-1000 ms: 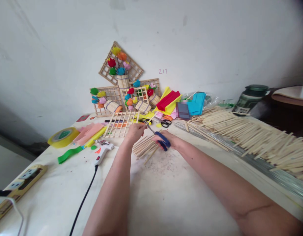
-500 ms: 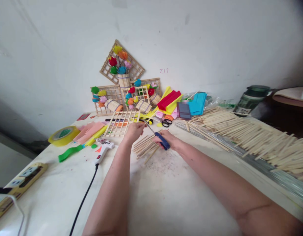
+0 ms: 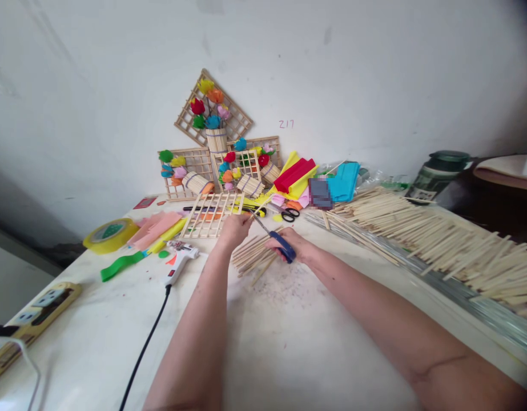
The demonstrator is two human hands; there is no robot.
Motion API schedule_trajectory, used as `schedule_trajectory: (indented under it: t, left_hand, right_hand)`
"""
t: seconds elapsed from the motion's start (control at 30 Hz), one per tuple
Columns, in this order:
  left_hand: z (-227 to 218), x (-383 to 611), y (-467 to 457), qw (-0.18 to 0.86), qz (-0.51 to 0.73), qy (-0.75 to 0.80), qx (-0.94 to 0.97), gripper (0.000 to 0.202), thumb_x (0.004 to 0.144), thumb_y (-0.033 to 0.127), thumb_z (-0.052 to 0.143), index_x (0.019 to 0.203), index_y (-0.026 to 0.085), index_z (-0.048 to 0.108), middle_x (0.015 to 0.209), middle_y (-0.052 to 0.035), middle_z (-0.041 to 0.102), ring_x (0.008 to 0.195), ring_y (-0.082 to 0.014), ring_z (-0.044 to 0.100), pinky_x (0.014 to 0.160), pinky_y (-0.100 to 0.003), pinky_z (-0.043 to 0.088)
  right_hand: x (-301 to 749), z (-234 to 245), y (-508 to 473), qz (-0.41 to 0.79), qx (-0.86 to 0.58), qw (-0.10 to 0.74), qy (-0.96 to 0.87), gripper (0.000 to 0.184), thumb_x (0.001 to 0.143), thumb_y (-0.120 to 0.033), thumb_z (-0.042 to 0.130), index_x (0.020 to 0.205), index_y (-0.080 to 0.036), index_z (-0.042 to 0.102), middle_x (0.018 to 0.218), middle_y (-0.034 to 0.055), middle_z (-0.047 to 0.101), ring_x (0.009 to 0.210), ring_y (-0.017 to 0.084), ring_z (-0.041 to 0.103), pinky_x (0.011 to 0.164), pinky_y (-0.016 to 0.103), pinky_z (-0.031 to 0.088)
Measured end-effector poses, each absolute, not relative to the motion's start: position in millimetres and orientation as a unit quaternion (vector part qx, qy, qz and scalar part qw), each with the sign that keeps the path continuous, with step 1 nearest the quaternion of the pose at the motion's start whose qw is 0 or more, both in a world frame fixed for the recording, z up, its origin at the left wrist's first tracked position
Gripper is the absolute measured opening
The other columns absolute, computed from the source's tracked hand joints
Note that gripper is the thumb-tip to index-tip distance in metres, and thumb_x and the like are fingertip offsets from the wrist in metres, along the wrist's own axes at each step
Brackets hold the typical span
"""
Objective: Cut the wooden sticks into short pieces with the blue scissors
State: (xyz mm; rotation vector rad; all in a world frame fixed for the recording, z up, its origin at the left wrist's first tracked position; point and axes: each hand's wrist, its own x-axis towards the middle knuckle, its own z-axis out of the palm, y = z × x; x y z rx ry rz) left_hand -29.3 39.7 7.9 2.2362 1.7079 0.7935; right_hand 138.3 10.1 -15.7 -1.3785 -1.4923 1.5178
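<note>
While the left hand (image 3: 236,230) pinches 1 thin stick (image 3: 264,204), the right hand (image 3: 295,244) grips the blue scissors (image 3: 284,248), blades beside that stick; loose sticks (image 3: 251,256) lie near both hands on the worktop (image 3: 284,348).

The one view looks from the wearer's head, above and behind the grip of left hand (image 3: 236,230) and right hand (image 3: 292,244); it faces forward and down, over both forearms (image 3: 198,331), toward the wall (image 3: 374,80) beyond the grip; bare tabletop (image 3: 289,354) fills the near side; the hands sit mid-frame, small, well apart from the lens.
</note>
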Motion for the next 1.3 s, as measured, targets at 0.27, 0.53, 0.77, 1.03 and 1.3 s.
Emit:
schedule_trajectory:
  t: [0.27,0.53,0.77,1.03,1.3]
  left_hand:
    - [10.7,-21.2,36.9,0.063,0.248,0.629,0.734,0.029,0.082,0.033,0.039,0.081,0.015,0.061,0.055,-0.0035,0.059,0.057,-0.0139,0.052,0.058,-0.023,0.033]
    - [12.1,-17.6,32.9,0.029,0.229,0.635,0.737,0.032,0.083,0.034,0.037,0.077,0.018,0.064,0.067,-0.0062,0.063,0.063,-0.0142,0.054,0.059,-0.022,0.033]
    - [7.9,-19.7,33.9,-0.034,0.225,0.616,0.754,0.034,0.083,0.034,0.036,0.073,0.016,0.064,0.075,-0.0089,0.063,0.068,-0.0151,0.053,0.059,-0.023,0.03]
    - [9.8,-22.0,34.5,-0.019,0.23,0.602,0.764,0.035,0.081,0.032,0.037,0.061,0.016,0.06,0.059,-0.004,0.056,0.055,-0.0118,0.045,0.054,-0.023,0.025]
    - [10.2,-24.9,36.8,0.043,0.261,0.582,0.769,0.037,0.08,0.032,0.038,0.05,0.016,0.053,0.046,-0.0004,0.045,0.049,-0.0103,0.04,0.051,-0.022,0.023]
  right_hand:
    - [138.7,-21.8,16.3,0.578,-0.527,0.299,-0.546,0.02,0.063,-0.024,0.061,0.051,-0.014,0.049,0.035,-0.0038,0.044,0.028,0.007,0.039,0.027,0.018,0.03]
    - [139.8,-18.1,14.4,0.583,-0.518,0.306,-0.545,0.021,0.066,-0.022,0.059,0.05,-0.013,0.049,0.035,-0.0033,0.044,0.028,0.008,0.04,0.027,0.018,0.031]
    - [138.7,-14.4,11.9,0.587,-0.524,0.304,-0.538,0.02,0.066,-0.023,0.06,0.052,-0.013,0.05,0.036,-0.0032,0.046,0.028,0.008,0.041,0.027,0.019,0.031]
    - [137.7,-13.8,11.3,0.588,-0.525,0.294,-0.541,0.022,0.066,-0.026,0.062,0.052,-0.013,0.05,0.036,-0.0031,0.045,0.029,0.008,0.041,0.028,0.019,0.032]
    - [138.6,-10.0,9.1,0.599,-0.522,0.285,-0.536,0.028,0.063,-0.031,0.067,0.053,-0.014,0.048,0.036,-0.004,0.045,0.029,0.008,0.041,0.028,0.019,0.033]
